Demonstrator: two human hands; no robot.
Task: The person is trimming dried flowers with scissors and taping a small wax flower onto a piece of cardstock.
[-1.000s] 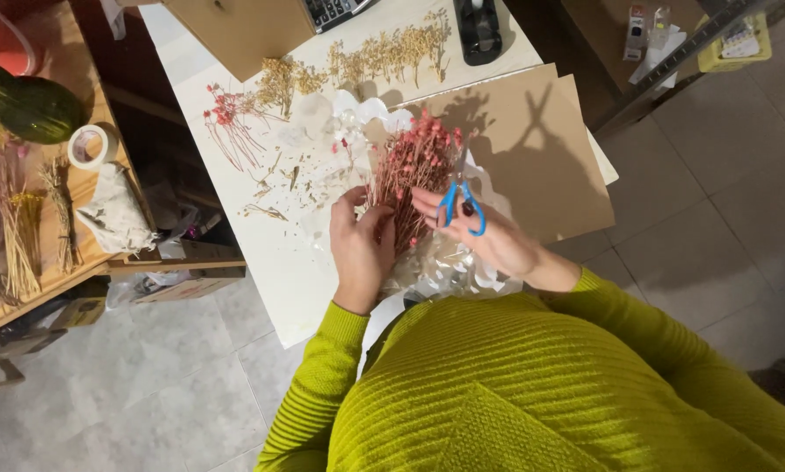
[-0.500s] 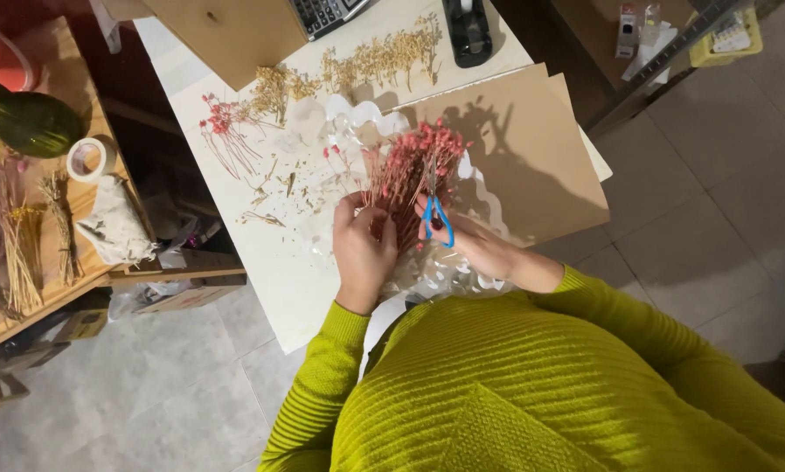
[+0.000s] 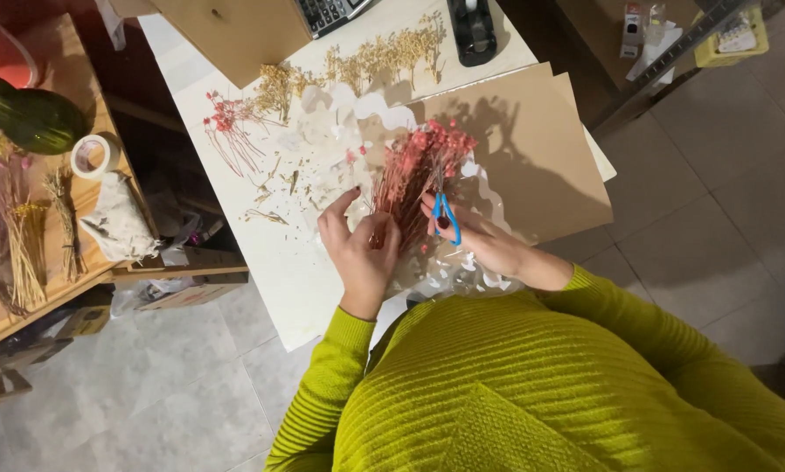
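A bunch of dried pink flowers [image 3: 423,166] lies on the white table [image 3: 279,271], and my left hand [image 3: 357,249] grips its stems near the bottom. My right hand [image 3: 480,240] holds small blue-handled scissors [image 3: 445,214], their blades pointing up into the bunch. Beneath the flowers lies white paper with a scalloped edge [image 3: 384,109] and crinkled clear wrap [image 3: 449,275]. Both sleeves are yellow-green knit.
A brown card sheet [image 3: 532,157] lies right of the bunch. Dried beige sprigs [image 3: 366,57], a small pink sprig [image 3: 226,122], a calculator [image 3: 327,10] and a black tape dispenser [image 3: 473,26] sit farther back. A wooden side table [image 3: 86,253] at left holds a tape roll [image 3: 93,156], dried grasses and a green bottle [image 3: 34,118].
My right hand has brought the scissors from beside the bunch in onto its stems. The view has shifted slightly; my left hand keeps its grip.
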